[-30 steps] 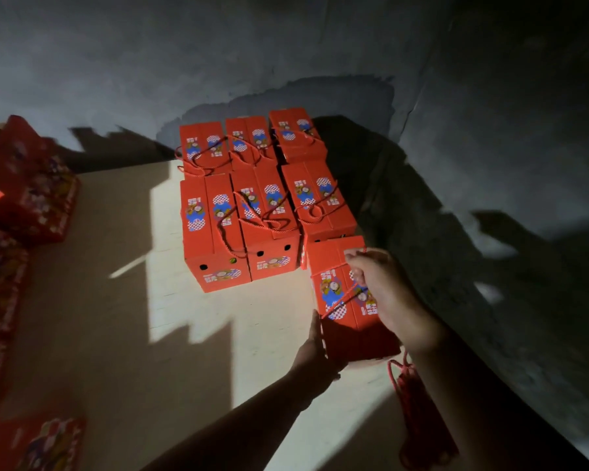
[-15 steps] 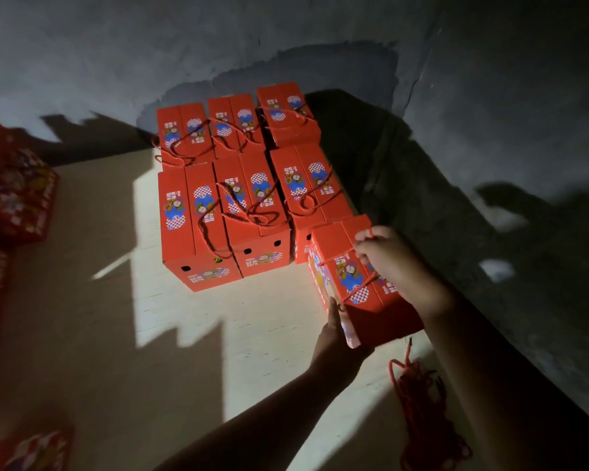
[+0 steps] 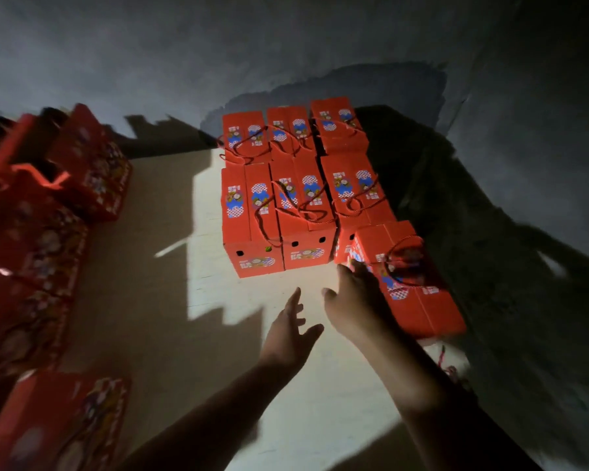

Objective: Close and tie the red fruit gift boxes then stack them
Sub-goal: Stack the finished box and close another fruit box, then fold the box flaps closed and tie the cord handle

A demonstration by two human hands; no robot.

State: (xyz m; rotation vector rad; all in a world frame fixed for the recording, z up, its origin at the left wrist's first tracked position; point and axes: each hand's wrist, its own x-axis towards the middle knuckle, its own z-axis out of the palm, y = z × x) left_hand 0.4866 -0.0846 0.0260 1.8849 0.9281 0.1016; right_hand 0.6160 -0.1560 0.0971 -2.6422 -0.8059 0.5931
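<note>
**Both hands off the newest box**

I see my left hand (image 3: 291,329) open, fingers spread, holding nothing above the lit floor (image 3: 218,287). My right hand (image 3: 352,300) is open too, fingertips at the near-left corner of the tied red box (image 3: 419,300), which lies just right of it. Beyond both hands six more tied boxes (image 3: 296,185) sit in two rows.

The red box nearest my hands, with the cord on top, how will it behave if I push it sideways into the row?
The nearest red box looks like stiff cardboard with flat faces, so it should probably slide rather than roll. It lies long and low, so tipping seems unlikely. The cord loop on top lies loose and may snag or shift. Weight cannot be judged.
</note>
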